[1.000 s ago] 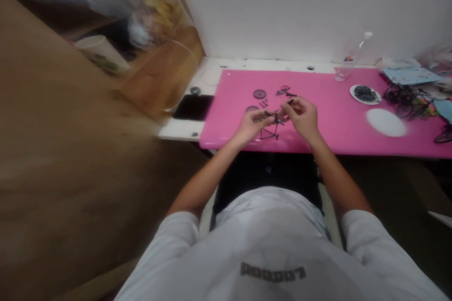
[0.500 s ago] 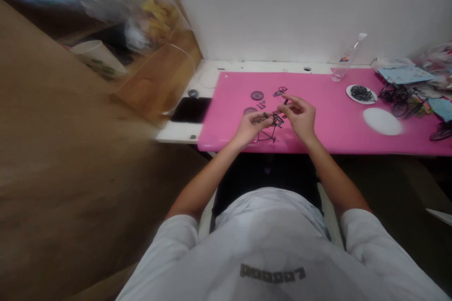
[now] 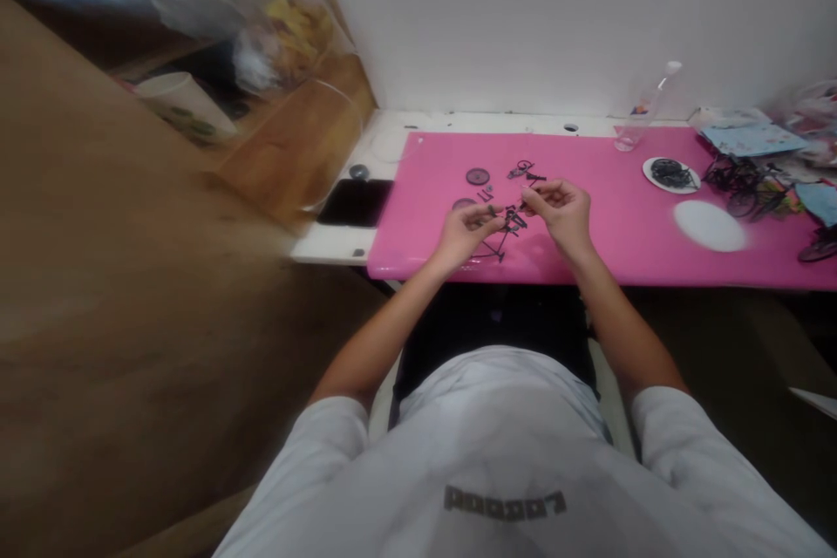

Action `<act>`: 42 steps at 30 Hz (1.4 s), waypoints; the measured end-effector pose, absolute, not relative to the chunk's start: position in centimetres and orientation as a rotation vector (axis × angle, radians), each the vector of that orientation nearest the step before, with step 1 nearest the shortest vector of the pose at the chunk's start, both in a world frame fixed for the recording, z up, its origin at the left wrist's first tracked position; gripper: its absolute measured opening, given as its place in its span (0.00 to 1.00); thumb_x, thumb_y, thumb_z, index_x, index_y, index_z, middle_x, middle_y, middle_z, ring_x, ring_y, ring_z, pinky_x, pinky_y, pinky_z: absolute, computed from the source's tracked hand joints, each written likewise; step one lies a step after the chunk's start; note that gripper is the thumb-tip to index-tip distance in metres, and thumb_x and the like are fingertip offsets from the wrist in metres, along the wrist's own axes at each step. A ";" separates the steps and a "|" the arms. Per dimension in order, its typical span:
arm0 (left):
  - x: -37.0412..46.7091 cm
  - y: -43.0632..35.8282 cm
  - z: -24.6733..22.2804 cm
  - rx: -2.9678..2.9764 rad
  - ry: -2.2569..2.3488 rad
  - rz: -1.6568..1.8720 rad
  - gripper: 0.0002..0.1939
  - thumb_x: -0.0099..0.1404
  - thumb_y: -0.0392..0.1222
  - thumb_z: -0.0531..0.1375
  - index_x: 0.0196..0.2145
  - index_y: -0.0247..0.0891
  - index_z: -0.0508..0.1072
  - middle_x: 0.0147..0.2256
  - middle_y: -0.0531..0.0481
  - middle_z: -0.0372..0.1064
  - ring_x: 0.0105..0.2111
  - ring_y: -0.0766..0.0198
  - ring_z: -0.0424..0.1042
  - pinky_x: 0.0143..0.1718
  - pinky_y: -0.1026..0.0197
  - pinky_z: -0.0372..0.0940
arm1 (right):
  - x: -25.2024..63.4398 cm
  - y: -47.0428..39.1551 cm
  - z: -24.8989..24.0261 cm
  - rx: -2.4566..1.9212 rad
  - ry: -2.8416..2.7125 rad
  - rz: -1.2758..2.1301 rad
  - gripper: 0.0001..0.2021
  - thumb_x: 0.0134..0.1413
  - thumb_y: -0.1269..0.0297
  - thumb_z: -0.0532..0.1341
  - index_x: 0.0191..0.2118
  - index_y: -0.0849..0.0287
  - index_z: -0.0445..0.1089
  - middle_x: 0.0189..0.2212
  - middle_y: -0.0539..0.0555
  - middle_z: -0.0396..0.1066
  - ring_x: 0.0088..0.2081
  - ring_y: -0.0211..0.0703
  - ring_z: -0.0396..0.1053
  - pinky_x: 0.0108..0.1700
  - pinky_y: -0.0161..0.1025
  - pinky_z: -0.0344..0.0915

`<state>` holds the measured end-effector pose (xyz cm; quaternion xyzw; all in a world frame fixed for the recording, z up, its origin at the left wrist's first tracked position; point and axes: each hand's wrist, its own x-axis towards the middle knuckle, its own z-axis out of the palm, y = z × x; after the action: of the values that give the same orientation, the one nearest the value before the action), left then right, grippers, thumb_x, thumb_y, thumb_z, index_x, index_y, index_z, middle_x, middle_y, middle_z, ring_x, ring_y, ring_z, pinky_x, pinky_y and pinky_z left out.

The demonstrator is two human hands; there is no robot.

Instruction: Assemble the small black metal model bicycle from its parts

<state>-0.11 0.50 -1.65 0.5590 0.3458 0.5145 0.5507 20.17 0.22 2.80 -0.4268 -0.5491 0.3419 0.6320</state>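
My left hand has its thumb and forefinger closed on a small black model bicycle frame, whose thin bars stick out below the fingertips. Close by on the right, the fingers of my right hand are pinched together at a small dark part, too fine to make out clearly. The fingertips of both hands are only a little apart. Beyond them on the pink mat lie a small black wheel, a second wheel partly covered by my left hand, tiny loose pieces and another black bicycle part.
The pink mat covers most of the white table. On the right are a white plate of black parts, a white oval lid or plate, black model bicycles and a clear bottle. A black flat object lies left.
My right hand has turned and shifted slightly right, with its fingers drawn closer together. The bicycle frame has tilted a little in my left hand, which stays nearly in place.
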 end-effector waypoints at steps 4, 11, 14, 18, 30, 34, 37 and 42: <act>0.0 0.3 -1.3 1.297 0.791 1.207 0.30 0.59 0.55 0.80 0.52 0.33 0.85 0.41 0.40 0.85 0.42 0.53 0.87 0.53 0.50 0.80 | 20.0 0.1 2.8 -0.984 -1.253 0.732 0.24 0.46 0.41 0.82 0.36 0.53 0.79 0.27 0.49 0.79 0.28 0.42 0.81 0.33 0.39 0.82; -0.1 0.4 -1.5 1.256 0.810 1.225 0.31 0.58 0.55 0.80 0.52 0.33 0.85 0.40 0.42 0.85 0.41 0.55 0.87 0.52 0.51 0.80 | 19.4 -0.6 3.3 -0.915 -1.286 0.808 0.25 0.56 0.36 0.75 0.48 0.50 0.85 0.42 0.55 0.86 0.43 0.50 0.86 0.47 0.50 0.87; 0.0 0.4 -1.7 1.230 0.814 1.235 0.30 0.58 0.55 0.80 0.51 0.33 0.85 0.39 0.42 0.85 0.41 0.55 0.87 0.52 0.50 0.80 | 19.4 -0.5 3.1 -0.902 -1.259 0.878 0.26 0.52 0.38 0.78 0.47 0.52 0.85 0.42 0.55 0.86 0.43 0.50 0.86 0.49 0.51 0.87; 0.2 0.3 -1.9 1.230 0.809 1.228 0.31 0.56 0.55 0.81 0.50 0.33 0.85 0.39 0.42 0.85 0.40 0.55 0.87 0.51 0.50 0.80 | 19.4 0.0 2.7 -0.943 -1.190 0.889 0.26 0.45 0.40 0.82 0.41 0.54 0.83 0.35 0.53 0.85 0.37 0.47 0.86 0.44 0.45 0.87; 0.7 -0.2 -1.5 1.162 0.780 1.222 0.31 0.55 0.55 0.82 0.50 0.33 0.85 0.38 0.44 0.85 0.40 0.56 0.86 0.51 0.51 0.80 | 19.1 -0.1 2.4 -0.920 -1.216 0.757 0.25 0.48 0.39 0.81 0.43 0.49 0.79 0.30 0.48 0.80 0.33 0.46 0.84 0.37 0.42 0.84; 0.6 -0.3 -1.2 1.139 0.786 1.211 0.30 0.56 0.54 0.81 0.51 0.33 0.85 0.38 0.44 0.85 0.40 0.56 0.86 0.52 0.50 0.80 | 19.0 -0.2 2.5 -0.932 -1.234 0.755 0.25 0.56 0.35 0.75 0.47 0.50 0.83 0.37 0.52 0.84 0.37 0.47 0.85 0.40 0.46 0.86; 0.4 -0.1 -1.1 1.136 0.795 1.226 0.30 0.57 0.53 0.81 0.51 0.33 0.85 0.38 0.43 0.85 0.42 0.55 0.87 0.53 0.50 0.80 | 19.3 0.0 2.2 -0.908 -1.229 0.816 0.26 0.57 0.35 0.74 0.49 0.50 0.84 0.43 0.54 0.86 0.42 0.48 0.86 0.46 0.48 0.87; 0.2 0.1 -1.3 1.138 0.780 1.260 0.29 0.56 0.53 0.81 0.50 0.34 0.86 0.37 0.44 0.85 0.41 0.56 0.87 0.53 0.50 0.81 | 20.0 0.8 1.9 -0.887 -1.181 0.927 0.26 0.49 0.39 0.80 0.45 0.52 0.84 0.41 0.54 0.86 0.41 0.46 0.86 0.47 0.46 0.86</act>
<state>0.25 0.05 -1.27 0.4897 0.3359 0.5423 0.5943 20.02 0.77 1.91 -0.3896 -0.5184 0.4068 0.6434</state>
